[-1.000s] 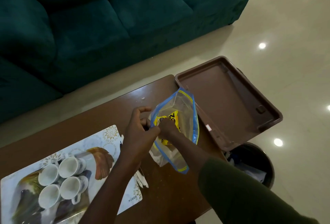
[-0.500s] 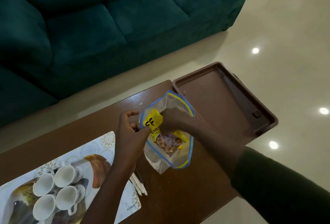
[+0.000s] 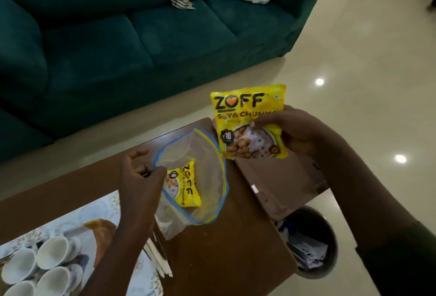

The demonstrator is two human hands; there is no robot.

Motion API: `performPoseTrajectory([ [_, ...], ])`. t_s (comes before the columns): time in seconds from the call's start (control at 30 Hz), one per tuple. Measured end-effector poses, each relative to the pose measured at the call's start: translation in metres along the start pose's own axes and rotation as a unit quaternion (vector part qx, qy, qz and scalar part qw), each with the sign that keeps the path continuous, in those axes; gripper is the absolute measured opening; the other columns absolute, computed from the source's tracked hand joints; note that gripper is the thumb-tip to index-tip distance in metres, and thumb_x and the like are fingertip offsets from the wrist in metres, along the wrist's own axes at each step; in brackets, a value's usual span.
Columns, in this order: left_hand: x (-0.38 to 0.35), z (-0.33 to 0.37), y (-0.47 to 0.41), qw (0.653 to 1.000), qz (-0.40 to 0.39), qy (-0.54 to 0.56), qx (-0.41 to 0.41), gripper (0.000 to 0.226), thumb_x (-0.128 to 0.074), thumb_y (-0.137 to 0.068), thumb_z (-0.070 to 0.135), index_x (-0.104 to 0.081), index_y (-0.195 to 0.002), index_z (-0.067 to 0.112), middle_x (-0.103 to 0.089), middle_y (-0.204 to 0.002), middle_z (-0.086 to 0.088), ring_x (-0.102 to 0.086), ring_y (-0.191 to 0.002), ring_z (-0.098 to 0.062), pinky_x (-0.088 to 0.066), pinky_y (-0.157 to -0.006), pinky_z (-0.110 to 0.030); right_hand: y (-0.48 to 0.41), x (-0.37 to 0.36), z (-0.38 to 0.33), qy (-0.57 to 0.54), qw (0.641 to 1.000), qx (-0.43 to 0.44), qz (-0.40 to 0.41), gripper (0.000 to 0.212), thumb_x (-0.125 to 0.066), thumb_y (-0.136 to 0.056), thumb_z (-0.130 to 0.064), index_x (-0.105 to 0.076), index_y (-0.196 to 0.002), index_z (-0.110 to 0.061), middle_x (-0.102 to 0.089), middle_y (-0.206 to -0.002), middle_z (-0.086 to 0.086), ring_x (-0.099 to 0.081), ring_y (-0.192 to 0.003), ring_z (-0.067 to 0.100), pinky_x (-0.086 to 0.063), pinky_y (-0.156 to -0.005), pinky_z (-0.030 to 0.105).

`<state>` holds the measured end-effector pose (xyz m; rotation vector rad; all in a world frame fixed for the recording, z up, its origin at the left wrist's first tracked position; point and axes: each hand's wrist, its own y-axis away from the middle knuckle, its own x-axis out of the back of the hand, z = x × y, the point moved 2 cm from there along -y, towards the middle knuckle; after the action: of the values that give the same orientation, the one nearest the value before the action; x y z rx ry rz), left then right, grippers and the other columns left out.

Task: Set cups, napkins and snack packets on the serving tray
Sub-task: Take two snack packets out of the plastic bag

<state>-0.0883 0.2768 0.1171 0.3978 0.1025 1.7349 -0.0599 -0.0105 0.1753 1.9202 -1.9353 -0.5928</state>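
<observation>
My right grip (image 3: 299, 130) clenched a glossy yellow snack packet (image 3: 250, 121) above the brown plastic serving tray (image 3: 278, 177). My left grip (image 3: 139, 175) pinched the blue-edged rim of a clear, crinkled zip bag (image 3: 200, 154) holding a second yellow packet (image 3: 186, 184). White ceramic cups (image 3: 50, 269) sat mouth-up on the patterned mat on the wooden counter (image 3: 224, 248).

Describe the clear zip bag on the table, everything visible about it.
The zip bag is thin, clear, crinkled plastic with a blue and yellow seal strip round its mouth. It stands open on the brown table, mouth gaping upward. The left hand pinches its near rim. One yellow packet lies inside. Its base touches the table beside the tray.
</observation>
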Motion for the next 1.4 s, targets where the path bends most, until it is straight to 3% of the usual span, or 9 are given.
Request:
performPoseTrajectory([
  [0.1,-0.002,-0.003,-0.001,1.000,-0.015,-0.008,0.000,0.043,-0.064,-0.081,0.000,-0.051,-0.111,0.028,-0.062,-0.081,-0.013,-0.060,-0.059,-0.010,-0.046,-0.063,-0.035,-0.018,0.047,0.019,0.094,0.989,-0.001,0.116,0.041,-0.064,-0.069,0.004,-0.067,-0.106,-0.013,-0.074,-0.097,0.011,-0.072,-0.086,0.030,-0.060,-0.074,0.042],
  [0.17,-0.004,-0.004,-0.001,1.000,-0.017,-0.010,0.002,0.043,-0.066,-0.080,0.000,-0.051,-0.112,0.026,-0.063,-0.080,-0.011,-0.062,-0.063,-0.013,-0.046,-0.064,-0.036,-0.029,0.073,0.041,0.238,0.958,-0.019,0.158,0.031,-0.064,-0.067,0.004,-0.068,-0.088,-0.018,-0.070,-0.088,0.008,-0.067,-0.080,0.025,-0.055,-0.069,0.032],
  [0.33,-0.010,-0.006,-0.005,1.000,-0.022,-0.014,0.009,0.043,-0.064,-0.082,0.000,-0.051,-0.113,0.026,-0.066,-0.088,-0.009,-0.068,-0.078,-0.024,-0.051,-0.072,-0.043,-0.052,0.106,0.116,0.366,0.918,-0.121,0.095,0.036,-0.062,-0.072,0.009,-0.065,-0.101,-0.012,-0.064,-0.078,0.006,-0.058,-0.074,0.022,-0.044,-0.056,0.023],
  [0.5,-0.018,-0.006,-0.005,0.999,-0.036,-0.030,0.004,0.044,-0.065,-0.082,-0.001,-0.052,-0.115,0.026,-0.067,-0.087,-0.007,-0.069,-0.083,-0.028,-0.053,-0.078,-0.050,-0.074,0.112,0.168,0.291,0.932,-0.218,0.013,0.039,-0.055,-0.081,0.012,-0.057,-0.119,0.006,-0.061,-0.120,0.029,-0.061,-0.110,0.042,-0.049,-0.096,0.056],
  [0.83,-0.034,-0.007,-0.007,0.999,-0.036,-0.020,0.001,0.044,-0.064,-0.082,-0.001,-0.052,-0.115,0.027,-0.069,-0.086,-0.004,-0.069,-0.079,-0.024,-0.053,-0.079,-0.052,-0.088,0.135,0.206,0.388,0.895,-0.147,0.164,0.057,-0.079,-0.074,-0.011,-0.053,-0.122,0.005,-0.059,-0.125,0.024,-0.058,-0.113,0.034,-0.038,-0.072,0.024],
  [0.93,-0.040,-0.010,-0.006,0.999,-0.040,-0.017,0.000,0.044,-0.064,-0.083,0.000,-0.052,-0.115,0.029,-0.069,-0.089,-0.006,-0.068,-0.081,-0.025,-0.052,-0.079,-0.050,-0.083,0.133,0.211,0.384,0.895,-0.110,0.197,0.069,-0.079,-0.076,-0.025,-0.045,-0.133,-0.005,-0.055,-0.134,0.018,-0.054,-0.120,0.031,-0.037,-0.083,0.027],
  [1.13,-0.046,-0.010,-0.007,0.999,-0.045,-0.006,-0.005,0.044,-0.063,-0.083,-0.003,-0.052,-0.114,0.026,-0.067,-0.085,-0.006,-0.068,-0.071,-0.015,-0.055,-0.064,-0.032,-0.055,0.079,0.151,0.261,0.923,0.076,0.272,0.020,-0.061,-0.082,-0.014,-0.066,-0.100,-0.021,-0.071,-0.100,0.000,-0.067,-0.097,0.019,-0.051,-0.090,0.032],
  [1.27,-0.047,-0.007,-0.008,0.999,-0.052,0.001,-0.008,0.042,-0.061,-0.083,-0.002,-0.051,-0.113,0.026,-0.067,-0.082,-0.001,-0.065,-0.058,-0.002,-0.048,-0.049,-0.020,-0.021,0.005,0.074,0.122,0.961,0.199,0.151,0.028,-0.049,-0.076,-0.006,-0.062,-0.073,-0.031,-0.067,-0.070,-0.004,-0.064,-0.063,0.008,-0.056,-0.065,0.026],
  [1.4,-0.051,0.000,0.000,0.998,-0.056,0.014,-0.010,0.041,-0.061,-0.083,-0.003,-0.053,-0.107,0.029,-0.068,-0.089,-0.006,-0.069,-0.070,-0.010,-0.053,-0.057,-0.028,-0.022,-0.057,0.067,0.145,0.985,0.074,-0.055,0.020,-0.049,-0.085,0.005,-0.067,-0.080,-0.004,-0.070,-0.076,0.015,-0.066,-0.066,0.020,-0.060,-0.073,0.033],
])
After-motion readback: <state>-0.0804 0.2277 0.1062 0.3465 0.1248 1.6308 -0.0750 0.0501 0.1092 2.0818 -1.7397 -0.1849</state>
